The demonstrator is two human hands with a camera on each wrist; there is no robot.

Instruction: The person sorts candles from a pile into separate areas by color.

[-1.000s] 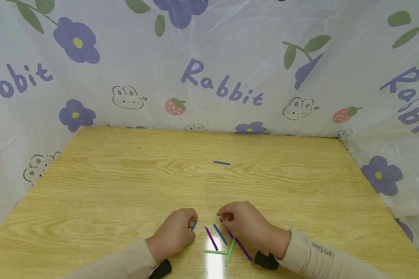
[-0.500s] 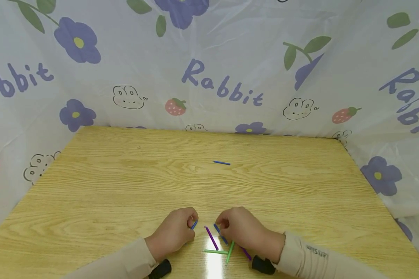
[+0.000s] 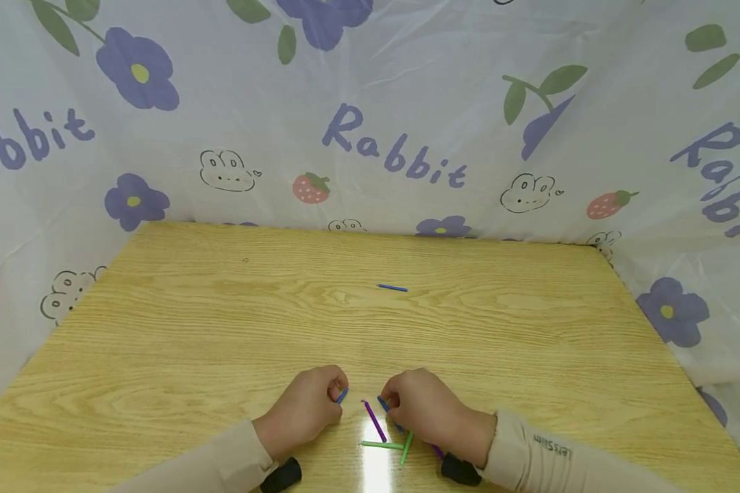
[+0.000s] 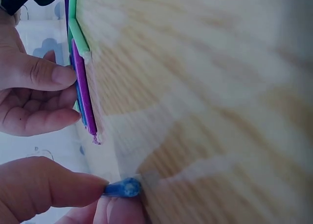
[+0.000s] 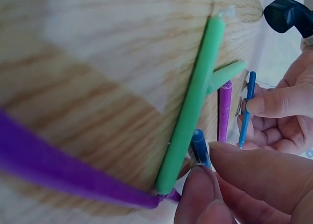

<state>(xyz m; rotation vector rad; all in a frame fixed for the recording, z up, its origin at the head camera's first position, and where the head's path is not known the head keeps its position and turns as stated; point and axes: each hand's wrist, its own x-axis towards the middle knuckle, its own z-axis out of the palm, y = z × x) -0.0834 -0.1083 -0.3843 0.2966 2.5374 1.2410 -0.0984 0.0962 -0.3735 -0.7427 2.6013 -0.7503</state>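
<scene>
Thin candles with wicks lie near the front of the table. My left hand pinches a blue candle between thumb and fingers, just above or on the wood. My right hand has its thumb and fingertip on either side of another blue candle, pinching it. Between the hands lies a purple candle. Below it, a green candle meets a second green candle at an angle. A further purple candle lies beneath the right hand, mostly hidden from the head view.
Farther back on the wooden table lies a single blue candle. A patterned cloth hangs behind and beside the table. Black devices sit at both wrists.
My right hand has come back toward me and left, from the purple candle to the blue one. The left hand has barely moved, still holding its blue candle.
</scene>
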